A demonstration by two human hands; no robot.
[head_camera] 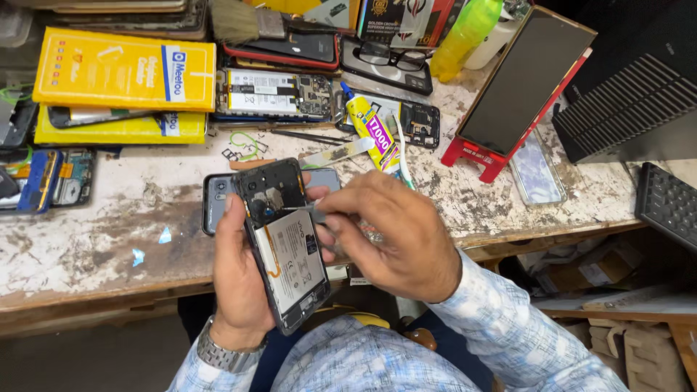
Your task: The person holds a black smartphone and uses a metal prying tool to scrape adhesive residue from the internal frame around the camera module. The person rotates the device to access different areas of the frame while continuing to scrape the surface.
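My left hand point(236, 279) cradles an opened black smartphone point(284, 243) from behind, its back cover off and its grey battery facing up. My right hand point(396, 236) pinches a thin metal tool point(314, 210) whose tip rests at the phone's upper right edge, beside the battery. The phone is held above the near edge of a worn white workbench point(94, 239). Directly behind it, flat on the bench, lies a grey phone back cover point(216, 197), partly hidden by the held phone.
A yellow glue tube point(375, 132) and another opened phone point(272, 93) lie behind. Yellow boxes point(120, 80) are stacked at back left. A phone on a red stand point(519, 87) leans at right, with a clear case point(536, 174), glasses point(392, 54) and a black keyboard point(668, 203).
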